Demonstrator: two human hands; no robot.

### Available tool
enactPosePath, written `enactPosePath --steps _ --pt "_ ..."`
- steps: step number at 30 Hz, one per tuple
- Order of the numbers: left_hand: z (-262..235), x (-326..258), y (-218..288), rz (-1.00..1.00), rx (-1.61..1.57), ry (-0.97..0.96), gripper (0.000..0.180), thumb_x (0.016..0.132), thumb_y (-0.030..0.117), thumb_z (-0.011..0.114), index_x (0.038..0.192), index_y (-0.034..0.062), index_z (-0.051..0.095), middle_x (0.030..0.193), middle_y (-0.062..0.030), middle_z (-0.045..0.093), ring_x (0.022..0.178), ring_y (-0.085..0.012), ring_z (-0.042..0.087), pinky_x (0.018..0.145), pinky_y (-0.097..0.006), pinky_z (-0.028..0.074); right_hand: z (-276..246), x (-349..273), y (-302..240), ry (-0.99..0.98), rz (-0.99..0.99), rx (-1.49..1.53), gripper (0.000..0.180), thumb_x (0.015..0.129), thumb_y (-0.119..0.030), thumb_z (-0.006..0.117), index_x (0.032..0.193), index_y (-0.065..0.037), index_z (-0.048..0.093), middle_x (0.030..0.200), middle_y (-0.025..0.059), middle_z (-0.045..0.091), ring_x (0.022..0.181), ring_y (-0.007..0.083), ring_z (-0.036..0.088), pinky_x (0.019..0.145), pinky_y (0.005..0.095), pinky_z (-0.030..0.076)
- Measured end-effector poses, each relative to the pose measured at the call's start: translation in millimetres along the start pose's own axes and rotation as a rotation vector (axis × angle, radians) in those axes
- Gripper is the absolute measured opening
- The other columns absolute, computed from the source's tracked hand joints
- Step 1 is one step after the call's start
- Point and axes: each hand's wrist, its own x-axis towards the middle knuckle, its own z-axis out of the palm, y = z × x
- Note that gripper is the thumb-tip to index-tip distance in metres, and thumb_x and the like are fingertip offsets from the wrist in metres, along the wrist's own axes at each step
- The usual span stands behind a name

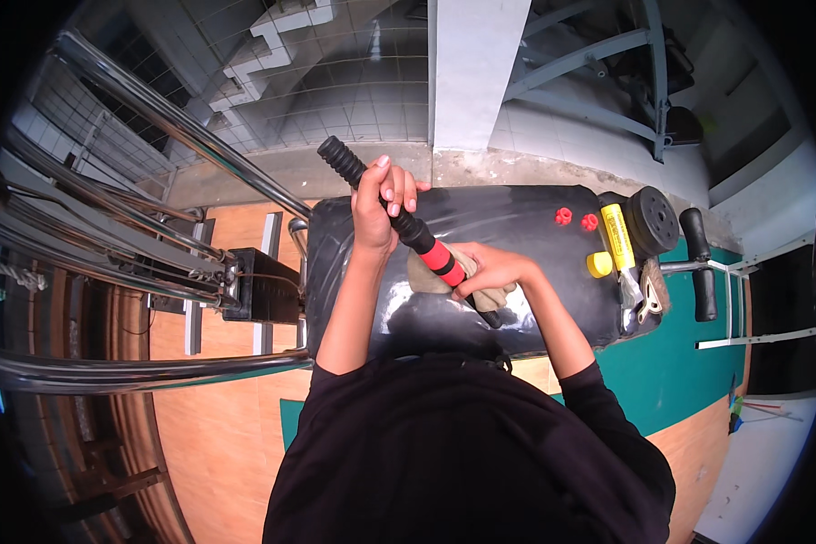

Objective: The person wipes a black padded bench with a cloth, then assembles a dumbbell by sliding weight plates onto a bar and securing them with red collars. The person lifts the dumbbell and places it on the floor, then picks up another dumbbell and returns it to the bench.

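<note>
A black dumbbell bar [414,232] with a ribbed end and red bands slants over the padded black bench [539,319]. My left hand [380,207] is closed around its upper part, just below the ribbed end. Lower down, my right hand [496,270] presses a beige cloth [426,277] against the bar near the red bands, fingers closed on the cloth. The bar's lower black tip shows beneath the cloth. Part of the cloth is hidden behind the bar and my right hand.
Two small red knobs [589,222] lie on the bench, right of my hands. Beyond them are a yellow tube [617,238], a yellow cap [599,265] and round black weight plates [653,221]. Chrome rails [168,109] of a weight machine stand left. A white pillar [474,82] rises behind.
</note>
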Motion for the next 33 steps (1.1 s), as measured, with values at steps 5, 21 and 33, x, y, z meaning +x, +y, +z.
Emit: enactPosePath --steps 5,21,33 --pt "-3 -10 -5 0.201 0.180 0.586 0.033 0.090 0.019 0.049 0.060 0.0127 0.035 0.046 -0.0007 0.035 0.045 -0.0129 0.043 0.068 -0.036 0.052 15 2 -4 0.396 -0.008 -0.065 0.066 0.070 -0.022 0.080 0.126 -0.006 0.049 0.105 0.0038 0.061 0.094 0.0120 0.054 0.085 0.0287 0.044" --pt "-13 -23 18 0.285 -0.135 0.703 0.037 0.092 0.026 0.045 0.059 0.0172 0.030 0.046 0.0037 0.029 0.039 -0.0076 0.028 0.043 -0.022 0.031 59 26 23 1.203 -0.446 -1.148 0.068 0.063 -0.014 0.076 0.124 -0.037 0.055 0.113 0.0112 0.044 0.105 0.0294 0.043 0.087 0.0390 0.038" --pt "-8 -24 6 0.340 -0.074 0.748 0.039 0.091 0.026 0.042 0.057 0.0174 0.026 0.044 0.0034 0.026 0.037 -0.0084 0.021 0.040 -0.023 0.024 46 40 3 1.322 -0.276 -0.881 0.034 0.088 -0.029 0.055 0.121 -0.020 0.060 0.106 0.0146 0.048 0.097 0.0310 0.041 0.088 0.0405 0.036"
